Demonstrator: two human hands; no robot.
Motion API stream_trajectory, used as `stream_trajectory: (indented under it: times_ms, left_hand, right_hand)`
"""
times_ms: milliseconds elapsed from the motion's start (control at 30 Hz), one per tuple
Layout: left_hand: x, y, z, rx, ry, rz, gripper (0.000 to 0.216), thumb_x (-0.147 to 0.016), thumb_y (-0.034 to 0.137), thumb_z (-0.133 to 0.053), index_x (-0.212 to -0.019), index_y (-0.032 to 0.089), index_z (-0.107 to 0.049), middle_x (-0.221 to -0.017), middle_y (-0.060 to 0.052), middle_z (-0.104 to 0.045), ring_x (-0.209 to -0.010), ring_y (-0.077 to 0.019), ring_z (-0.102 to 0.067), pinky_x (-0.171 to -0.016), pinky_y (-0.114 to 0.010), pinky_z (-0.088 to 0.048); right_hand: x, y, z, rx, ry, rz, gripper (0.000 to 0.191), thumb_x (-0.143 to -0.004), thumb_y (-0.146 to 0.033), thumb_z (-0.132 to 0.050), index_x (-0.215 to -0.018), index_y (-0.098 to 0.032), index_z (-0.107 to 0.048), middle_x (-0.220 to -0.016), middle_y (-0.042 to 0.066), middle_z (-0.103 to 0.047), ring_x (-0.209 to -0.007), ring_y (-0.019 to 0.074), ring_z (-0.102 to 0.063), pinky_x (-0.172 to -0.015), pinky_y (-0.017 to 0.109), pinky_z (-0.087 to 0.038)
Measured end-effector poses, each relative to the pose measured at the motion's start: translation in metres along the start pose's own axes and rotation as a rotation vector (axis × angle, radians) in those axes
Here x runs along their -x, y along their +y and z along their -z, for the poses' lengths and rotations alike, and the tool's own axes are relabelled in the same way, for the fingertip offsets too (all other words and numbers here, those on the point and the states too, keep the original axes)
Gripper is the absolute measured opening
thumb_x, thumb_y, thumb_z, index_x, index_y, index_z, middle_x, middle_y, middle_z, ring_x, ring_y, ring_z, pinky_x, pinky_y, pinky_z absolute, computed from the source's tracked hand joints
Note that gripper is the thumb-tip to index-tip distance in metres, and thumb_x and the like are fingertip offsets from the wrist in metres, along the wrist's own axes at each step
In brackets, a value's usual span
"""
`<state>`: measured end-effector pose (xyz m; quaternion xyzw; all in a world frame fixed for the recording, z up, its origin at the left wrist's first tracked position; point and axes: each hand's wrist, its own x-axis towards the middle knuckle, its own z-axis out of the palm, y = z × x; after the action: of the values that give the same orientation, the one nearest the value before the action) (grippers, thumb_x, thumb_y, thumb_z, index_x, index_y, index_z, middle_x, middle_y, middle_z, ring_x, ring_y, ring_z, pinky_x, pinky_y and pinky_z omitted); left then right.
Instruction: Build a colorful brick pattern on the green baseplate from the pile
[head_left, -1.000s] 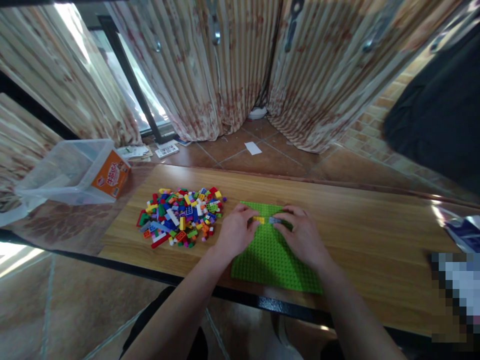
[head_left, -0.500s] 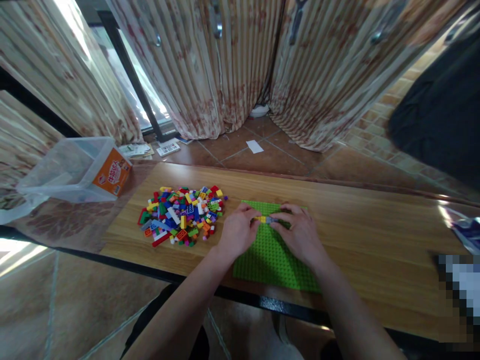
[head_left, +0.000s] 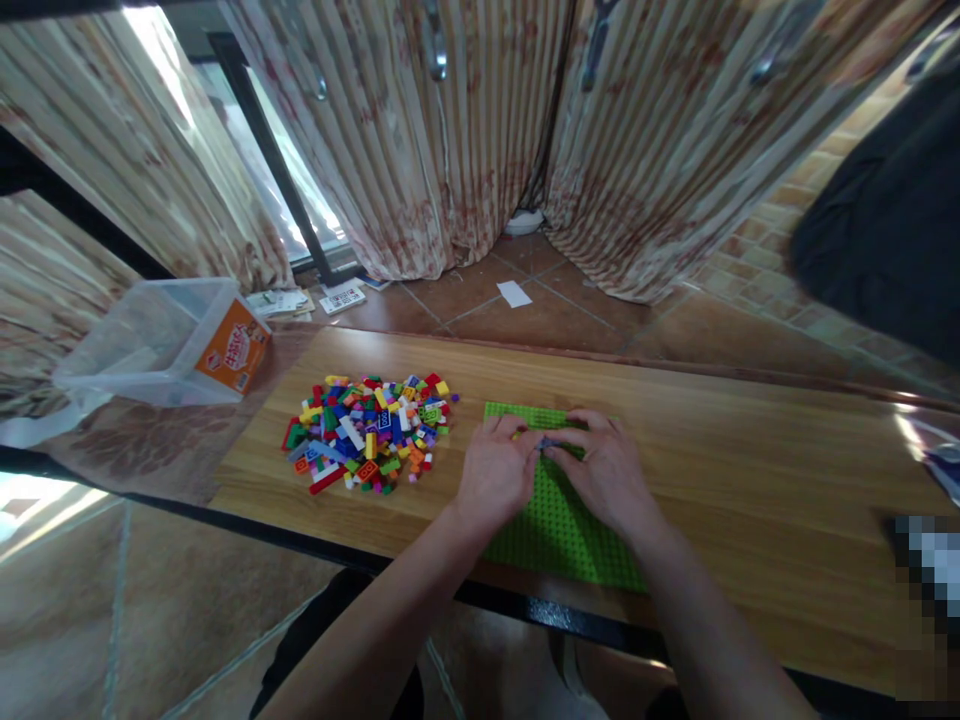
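Observation:
A green studded baseplate lies on the wooden table, partly under both hands. Over its far half, my left hand is closed, its thumb and fingertip at a small blue-grey toy brick. A bit of a yellow brick peeks out by the left fingers; the rest of it is hidden. From the other side, my right hand pinches the same blue-grey brick between thumb and forefinger. Whether the bricks are pressed onto the plate cannot be made out.
Left of the plate, a heap of mixed coloured bricks is spread on the table. A clear plastic box with an orange label stands at the far left. At the right edge are a dark pixelated object and a shiny packet.
My left hand has shifted right, its fingers now covering most of the yellow brick and meeting the right fingertips. My right hand stays pinched on the blue-grey brick. The view has shifted slightly.

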<state>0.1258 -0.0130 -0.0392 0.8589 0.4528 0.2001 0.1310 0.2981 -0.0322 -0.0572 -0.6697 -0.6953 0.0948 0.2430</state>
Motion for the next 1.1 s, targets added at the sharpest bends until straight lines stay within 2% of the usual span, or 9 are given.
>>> stream_trajectory:
  times_ms: [100,167,367,600,767,867,1000,1100]
  left_hand:
    - [0.004,0.01,0.0,-0.167,-0.041,-0.009,0.03,-0.095,0.026,-0.047,-0.117,0.018,-0.065,-0.124,-0.012,-0.061,-0.107,-0.0278,-0.054,-0.089,-0.044,-0.046]
    - [0.006,0.018,-0.002,-0.249,-0.061,-0.002,0.033,-0.095,0.022,-0.045,-0.122,0.014,-0.062,-0.128,-0.014,-0.06,-0.107,-0.0284,-0.053,-0.088,-0.044,-0.046]
    - [0.01,0.031,-0.01,-0.342,-0.135,0.002,0.041,-0.095,0.012,-0.037,-0.131,0.004,-0.056,-0.136,-0.018,-0.056,-0.112,-0.0294,-0.052,-0.093,-0.046,-0.043]
    - [0.013,0.029,-0.01,-0.321,-0.143,-0.049,0.045,-0.093,0.011,-0.038,-0.134,0.0,-0.052,-0.14,-0.022,-0.052,-0.114,-0.0292,-0.053,-0.091,-0.043,-0.044]
    - [0.014,0.025,-0.013,-0.307,-0.14,-0.046,0.045,-0.092,0.015,-0.042,-0.134,0.004,-0.053,-0.141,-0.019,-0.053,-0.112,-0.0283,-0.054,-0.09,-0.041,-0.045]
    - [0.015,0.021,-0.017,-0.259,-0.095,-0.016,0.046,-0.092,0.016,-0.042,-0.135,0.005,-0.052,-0.139,-0.018,-0.055,-0.111,-0.0281,-0.054,-0.09,-0.042,-0.045]
    - [0.018,0.017,-0.024,-0.199,-0.029,-0.014,0.045,-0.094,0.019,-0.042,-0.136,0.007,-0.05,-0.14,-0.017,-0.055,-0.111,-0.0276,-0.053,-0.092,-0.042,-0.044]
    - [0.021,0.016,-0.026,-0.162,0.01,0.002,0.046,-0.095,0.021,-0.042,-0.139,0.008,-0.047,-0.141,-0.016,-0.054,-0.112,-0.0277,-0.053,-0.094,-0.042,-0.044]
  right_hand:
    - [-0.001,0.0,0.0,0.006,0.0,0.0,0.021,-0.087,-0.034,-0.06,-0.097,-0.034,-0.079,-0.119,0.008,-0.062,-0.112,0.0294,-0.054,-0.099,0.053,-0.042]
    - [-0.001,-0.001,0.0,0.008,0.0,0.0,0.021,-0.086,-0.034,-0.061,-0.097,-0.034,-0.079,-0.119,0.008,-0.062,-0.113,0.0299,-0.054,-0.099,0.053,-0.041]
    - [-0.001,0.0,0.0,-0.041,0.005,-0.034,0.02,-0.085,-0.033,-0.062,-0.095,-0.032,-0.08,-0.12,0.008,-0.063,-0.115,0.0313,-0.053,-0.101,0.054,-0.04]
    - [0.006,0.001,-0.009,-0.093,0.06,-0.076,0.022,-0.085,-0.032,-0.061,-0.099,-0.03,-0.078,-0.124,0.01,-0.061,-0.119,0.0319,-0.052,-0.103,0.055,-0.038]
    - [0.005,-0.001,-0.008,-0.097,0.057,-0.056,0.022,-0.086,-0.032,-0.06,-0.098,-0.031,-0.078,-0.124,0.009,-0.061,-0.118,0.03,-0.054,-0.103,0.056,-0.038]
    - [0.004,0.0,-0.003,-0.114,0.032,-0.052,0.021,-0.084,-0.032,-0.062,-0.096,-0.031,-0.079,-0.125,0.009,-0.061,-0.119,0.029,-0.055,-0.105,0.056,-0.038]
    - [0.001,0.009,0.006,-0.255,0.037,-0.073,0.028,-0.083,-0.037,-0.062,-0.104,-0.025,-0.076,-0.124,0.01,-0.066,-0.119,0.0275,-0.058,-0.107,0.052,-0.04]
    - [-0.003,0.016,0.011,-0.418,0.074,-0.175,0.03,-0.085,-0.039,-0.058,-0.104,-0.022,-0.074,-0.112,0.009,-0.072,-0.11,0.0255,-0.064,-0.104,0.048,-0.044]
